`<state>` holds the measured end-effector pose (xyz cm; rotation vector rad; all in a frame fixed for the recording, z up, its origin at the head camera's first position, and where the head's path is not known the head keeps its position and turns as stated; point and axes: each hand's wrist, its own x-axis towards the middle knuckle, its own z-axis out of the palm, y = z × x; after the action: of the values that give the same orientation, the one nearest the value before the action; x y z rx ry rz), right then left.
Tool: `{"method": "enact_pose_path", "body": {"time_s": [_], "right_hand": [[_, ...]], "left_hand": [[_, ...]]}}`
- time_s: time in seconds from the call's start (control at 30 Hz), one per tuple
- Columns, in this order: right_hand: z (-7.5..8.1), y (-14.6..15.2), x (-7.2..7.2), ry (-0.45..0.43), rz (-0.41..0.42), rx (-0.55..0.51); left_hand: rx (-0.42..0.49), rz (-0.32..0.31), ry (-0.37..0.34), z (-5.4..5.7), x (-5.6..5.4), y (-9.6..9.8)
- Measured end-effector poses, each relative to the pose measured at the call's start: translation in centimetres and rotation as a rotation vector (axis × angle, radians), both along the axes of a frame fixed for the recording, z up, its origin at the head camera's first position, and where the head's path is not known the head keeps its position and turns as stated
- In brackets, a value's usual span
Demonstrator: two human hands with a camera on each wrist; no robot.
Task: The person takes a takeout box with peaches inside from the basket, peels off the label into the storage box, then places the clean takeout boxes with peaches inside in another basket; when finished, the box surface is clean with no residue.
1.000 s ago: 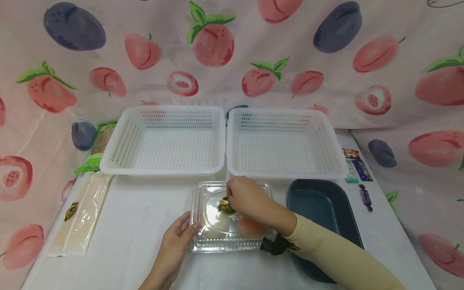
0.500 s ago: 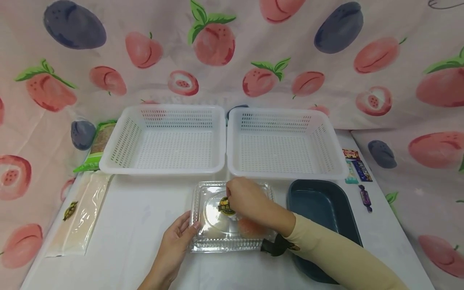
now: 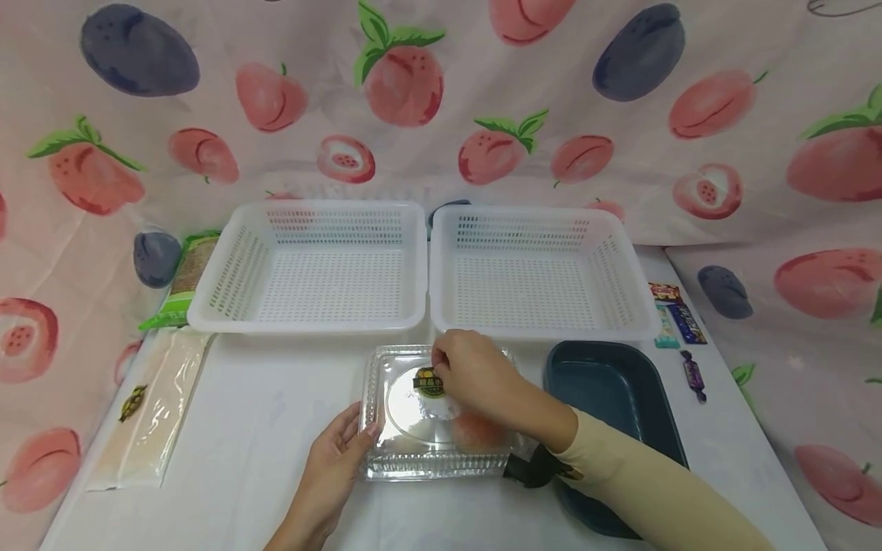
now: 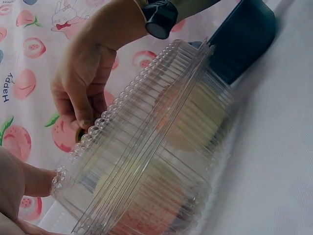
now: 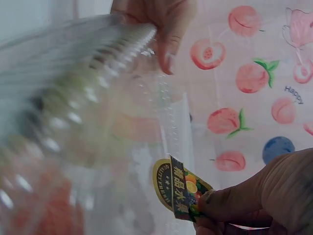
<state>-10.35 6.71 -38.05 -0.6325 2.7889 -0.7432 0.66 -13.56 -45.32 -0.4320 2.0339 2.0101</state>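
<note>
A clear plastic clamshell box [image 3: 406, 463] with fruit inside lies in front of me. Through its side, the left wrist view shows reddish and pale yellow round fruit [image 4: 151, 205]. My left hand [image 3: 334, 455] grips the box's left edge, thumb on the lid's rim. Above the lid, my right hand [image 3: 475, 375] pinches the right edge of a black and gold sticker [image 5: 171, 188] between thumb and finger. Part of that sticker is hidden behind the fingertips. A dark watch-like band [image 4: 160, 18] is on the right wrist.
Two white perforated baskets [image 3: 310, 325] [image 3: 544, 333] stand behind the box. A dark blue tray [image 3: 606, 352] lies under the right forearm. Bagged goods, including a clear packet [image 3: 155, 413] and a green bag [image 3: 175, 302], lie left; several small wrapped sweets [image 3: 689, 324] lie right.
My right hand has shifted slightly back and its wrist to the right, and the sticker has moved a little upward with it. The left hand holds the box as before.
</note>
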Motion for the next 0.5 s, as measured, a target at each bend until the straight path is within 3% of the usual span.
{"method": "enact_pose_path", "body": {"time_s": [0.3, 0.5], "right_hand": [[1.2, 1.4, -0.1, 0.077, -0.026, -0.101], [2.0, 2.5, 0.0, 0.054, -0.063, -0.107]], "left_hand": [[-0.019, -0.007, -0.009, 0.0, 0.1, 0.0], [-0.024, -0.017, 0.002, -0.1, 0.1, -0.1]]}}
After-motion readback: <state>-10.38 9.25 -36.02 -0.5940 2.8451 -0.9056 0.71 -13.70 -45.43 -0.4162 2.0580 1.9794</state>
